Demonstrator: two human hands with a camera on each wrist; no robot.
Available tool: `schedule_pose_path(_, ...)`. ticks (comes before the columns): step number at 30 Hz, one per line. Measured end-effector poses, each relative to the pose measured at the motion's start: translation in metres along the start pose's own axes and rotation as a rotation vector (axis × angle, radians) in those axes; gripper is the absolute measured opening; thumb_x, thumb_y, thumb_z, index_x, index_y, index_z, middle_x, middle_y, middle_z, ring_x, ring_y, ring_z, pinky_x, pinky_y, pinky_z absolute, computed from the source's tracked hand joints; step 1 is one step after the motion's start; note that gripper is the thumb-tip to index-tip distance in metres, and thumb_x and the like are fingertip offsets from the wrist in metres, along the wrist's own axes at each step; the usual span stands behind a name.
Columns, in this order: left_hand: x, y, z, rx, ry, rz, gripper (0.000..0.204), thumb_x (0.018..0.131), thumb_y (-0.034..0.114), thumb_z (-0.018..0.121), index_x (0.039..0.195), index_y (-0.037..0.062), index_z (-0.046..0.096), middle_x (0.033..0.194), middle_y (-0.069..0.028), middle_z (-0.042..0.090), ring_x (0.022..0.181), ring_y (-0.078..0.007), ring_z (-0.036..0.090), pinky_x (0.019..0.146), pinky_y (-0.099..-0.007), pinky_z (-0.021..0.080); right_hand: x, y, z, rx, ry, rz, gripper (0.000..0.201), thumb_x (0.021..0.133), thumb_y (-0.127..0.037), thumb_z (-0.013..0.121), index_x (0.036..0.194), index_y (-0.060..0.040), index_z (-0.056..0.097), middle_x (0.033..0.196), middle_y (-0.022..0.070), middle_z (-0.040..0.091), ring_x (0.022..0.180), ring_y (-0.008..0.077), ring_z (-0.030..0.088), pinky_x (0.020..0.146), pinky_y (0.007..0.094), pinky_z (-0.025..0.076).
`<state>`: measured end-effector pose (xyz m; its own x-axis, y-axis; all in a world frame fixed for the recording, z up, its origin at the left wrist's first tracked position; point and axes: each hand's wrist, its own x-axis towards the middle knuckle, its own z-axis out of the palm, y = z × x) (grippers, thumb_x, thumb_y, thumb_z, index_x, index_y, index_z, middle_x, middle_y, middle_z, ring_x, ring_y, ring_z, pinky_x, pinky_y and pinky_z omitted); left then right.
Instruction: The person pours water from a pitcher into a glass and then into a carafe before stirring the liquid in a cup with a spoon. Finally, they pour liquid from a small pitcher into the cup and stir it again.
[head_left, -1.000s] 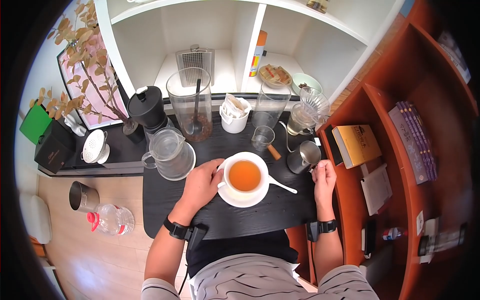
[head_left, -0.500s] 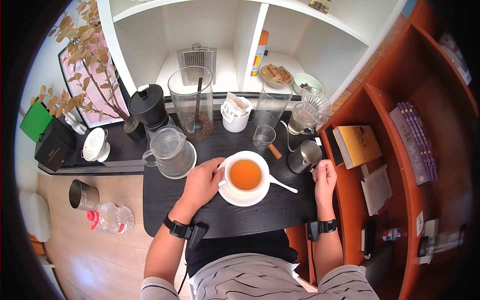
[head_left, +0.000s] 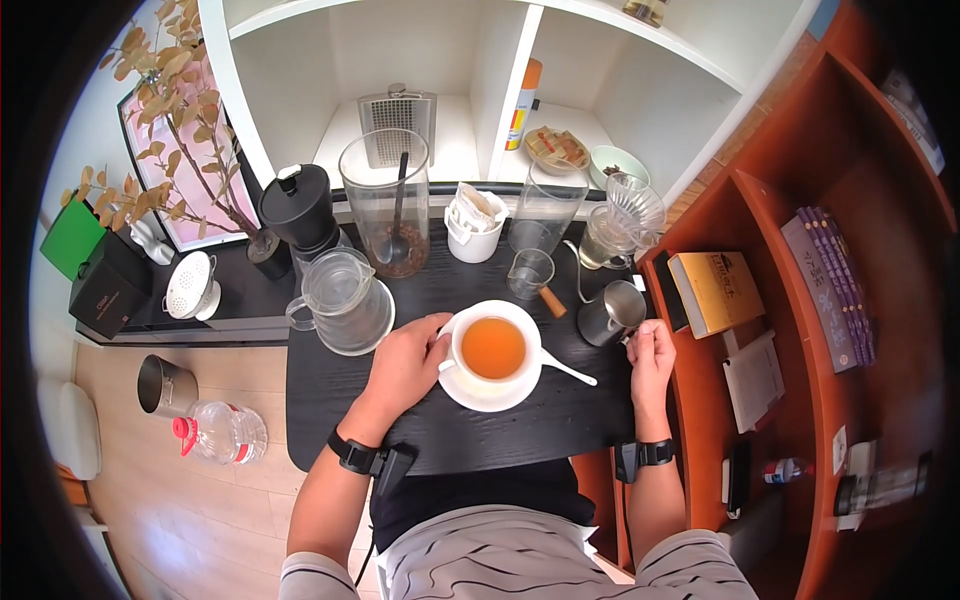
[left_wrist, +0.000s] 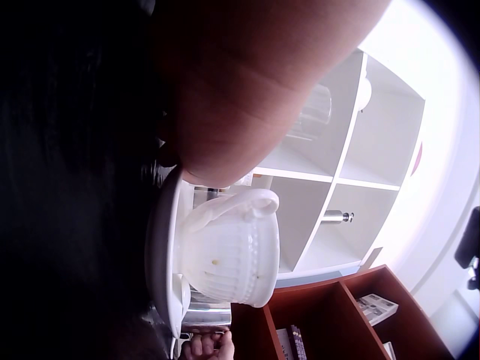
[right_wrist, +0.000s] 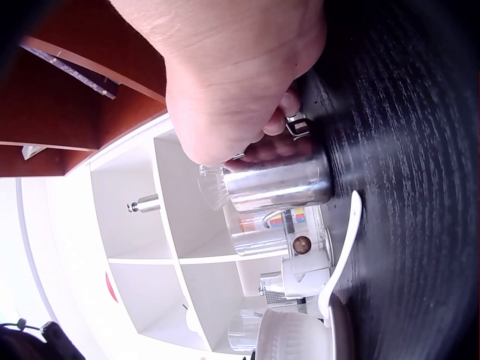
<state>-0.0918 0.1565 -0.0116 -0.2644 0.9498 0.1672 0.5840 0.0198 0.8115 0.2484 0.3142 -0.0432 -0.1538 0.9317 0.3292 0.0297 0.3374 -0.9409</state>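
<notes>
- White cup point(left_wrist: 232, 251) stands upright on its saucer point(head_left: 490, 402), near the middle of the black table point(head_left: 420, 435), in front of the person.
- Its wall is glossy and pale, with vertical fluting low down and a beaded band running below the rim.
- One curling loop handle point(left_wrist: 259, 197) juts from the side toward the left hand point(head_left: 408, 362); a few small brownish marks dot the wall near it.
- Inside lies a clear amber-orange liquid point(head_left: 493, 348), its surface level and below the white rim.
- Saucer: white, round and wider than the cup, showing as a smooth ring around it.
- A white spoon point(head_left: 570, 370) lies with one end at the saucer beside the cup; its slim handle slants out past the edge over the dark wood grain.
- The left hand rests at the saucer's near-handle side, thumb and forefinger by the rim; whether it grips the rim, I cannot tell.
- The right hand point(head_left: 650, 350) has its fingers curled at the handle of a shiny metal pitcher point(head_left: 610, 312), which stands upright on the table, apart from the cup.
- Beside the pitcher sits a small glass jug point(head_left: 528, 275) with a wooden handle.
</notes>
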Motion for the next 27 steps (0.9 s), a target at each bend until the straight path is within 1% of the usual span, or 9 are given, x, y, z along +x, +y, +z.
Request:
schedule_pose_path(5,0.0002,0.0014,-0.0010,0.007,0.003,0.020,0.031,0.097,0.011,0.068,0.127,0.0042,0.073,0.100,-0.0195,0.076,0.082,-0.0357,0.072,0.075,-0.0428,0.057,-0.0002,0.0004,-0.0001,0.013,-0.003,-0.006,0.024,0.115,-0.020,0.054,0.094,-0.0076,0.056,0.073,-0.0041,0.050,0.062,0.0035,0.042,0.056,0.0222,0.033)
schedule_pose_path(13,0.0008,0.0010,-0.0007,0.001,-0.007,-0.003,0.031,0.097,0.011,0.068,0.127,0.0044,0.073,0.099,-0.0196,0.075,0.081,-0.0350,0.072,0.075,-0.0430,0.056,0.0000,0.0017,0.0003,0.045,-0.003,-0.009,0.024,0.115,-0.021,0.055,0.095,-0.0073,0.056,0.073,-0.0040,0.049,0.063,0.0038,0.043,0.057,0.0222,0.033)
schedule_pose_path(27,0.0008,0.0035,-0.0024,0.012,-0.014,0.003,0.032,0.097,0.010,0.067,0.127,0.0046,0.073,0.100,-0.0193,0.076,0.081,-0.0347,0.072,0.075,-0.0428,0.057,0.0002,0.0021,-0.0003,0.024,-0.003,-0.018,0.025,0.115,-0.022,0.055,0.094,-0.0075,0.056,0.073,-0.0039,0.050,0.063,0.0041,0.043,0.057,0.0225,0.034)
